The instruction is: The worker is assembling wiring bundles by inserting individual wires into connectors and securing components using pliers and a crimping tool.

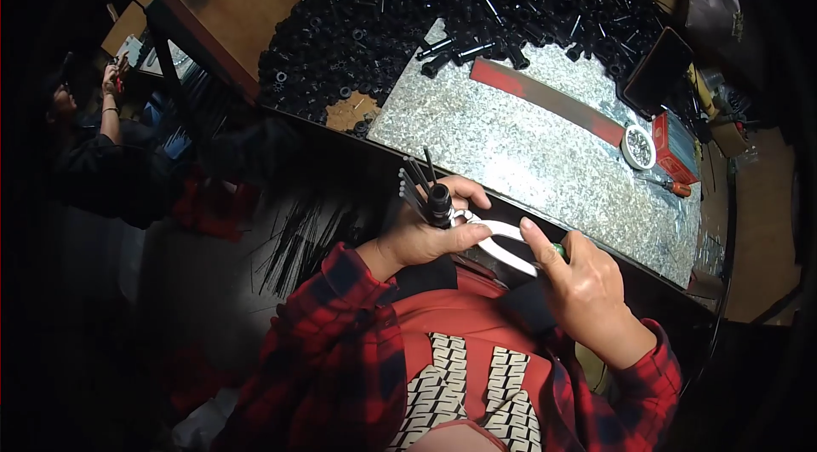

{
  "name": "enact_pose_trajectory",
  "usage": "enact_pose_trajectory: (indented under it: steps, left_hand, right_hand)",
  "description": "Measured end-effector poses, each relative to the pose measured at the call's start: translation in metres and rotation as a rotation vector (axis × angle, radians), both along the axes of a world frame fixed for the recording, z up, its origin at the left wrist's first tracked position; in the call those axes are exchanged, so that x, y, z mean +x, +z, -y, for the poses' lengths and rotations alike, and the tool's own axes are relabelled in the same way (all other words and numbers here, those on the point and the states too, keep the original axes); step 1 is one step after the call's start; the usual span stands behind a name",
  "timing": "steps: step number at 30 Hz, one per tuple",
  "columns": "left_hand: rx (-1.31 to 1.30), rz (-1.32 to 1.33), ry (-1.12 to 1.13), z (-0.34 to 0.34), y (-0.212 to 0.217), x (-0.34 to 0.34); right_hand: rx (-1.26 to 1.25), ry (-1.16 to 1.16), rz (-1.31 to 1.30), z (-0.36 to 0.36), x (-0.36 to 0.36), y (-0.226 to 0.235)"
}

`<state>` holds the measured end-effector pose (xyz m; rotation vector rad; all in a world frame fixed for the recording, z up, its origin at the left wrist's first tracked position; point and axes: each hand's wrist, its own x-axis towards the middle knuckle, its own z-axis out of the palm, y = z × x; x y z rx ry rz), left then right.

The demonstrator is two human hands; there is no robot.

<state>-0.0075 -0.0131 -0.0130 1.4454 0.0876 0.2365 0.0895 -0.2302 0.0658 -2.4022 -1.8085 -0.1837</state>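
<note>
My left hand (417, 239) is closed round a black tubular part (439, 203) with a round open end facing up. Several thin dark rods (413, 184) stick up beside it, between the part and my hand. White-handled pliers (504, 258) reach across to the part, with their silvery jaw end beside it; my left thumb lies near the pivot. My right hand (587, 286) grips the far end of the handles, the index finger stretched along them. Something green (559, 251) shows under my right fingers; its kind is hidden.
Behind a speckled metal worktop (511, 163) lies a big heap of black parts (374, 35). On the worktop are a long red-brown bar (545, 101), a white cup of small pieces (638, 147), a red box (675, 150) and a screwdriver (677, 188). Another person (106, 128) is at far left.
</note>
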Motion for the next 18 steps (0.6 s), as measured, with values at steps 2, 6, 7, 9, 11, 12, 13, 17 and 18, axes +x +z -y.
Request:
enact_pose_trajectory:
  steps: [2, 6, 7, 9, 11, 12, 13, 17, 18]
  left_hand:
    - [-0.020, 0.163, 0.044, -0.006, -0.019, 0.004]
    - [-0.267, 0.309, 0.114, -0.033, -0.001, 0.002]
    - [-0.349, 0.344, 0.119, -0.038, 0.005, 0.005]
    - [-0.347, 0.321, 0.199, -0.050, 0.015, 0.004]
    - [-0.537, 0.362, 0.288, -0.059, 0.024, 0.000]
    - [-0.524, 0.373, 0.304, -0.062, 0.026, -0.003]
    - [-0.582, 0.381, 0.342, -0.065, 0.027, -0.004]
    - [-0.787, 0.388, 0.375, -0.065, 0.028, 0.007]
    - [-0.908, 0.381, 0.385, -0.063, 0.031, 0.007]
  right_hand:
    - [0.005, -0.040, -0.141, -0.004, 0.003, 0.003]
    - [0.021, -0.165, -0.092, 0.002, 0.033, -0.025]
    - [0.032, -0.215, -0.042, 0.011, 0.042, -0.033]
    - [0.028, -0.292, 0.015, 0.019, 0.056, -0.051]
    - [0.126, -0.240, 0.152, 0.016, 0.053, -0.050]
    - [0.212, -0.208, 0.286, 0.015, 0.048, -0.047]
    - [0.276, -0.213, 0.107, 0.011, 0.031, -0.043]
    - [0.212, 0.169, -0.943, 0.011, -0.022, -0.066]
    - [0.141, 0.094, -1.244, 0.008, -0.035, -0.071]
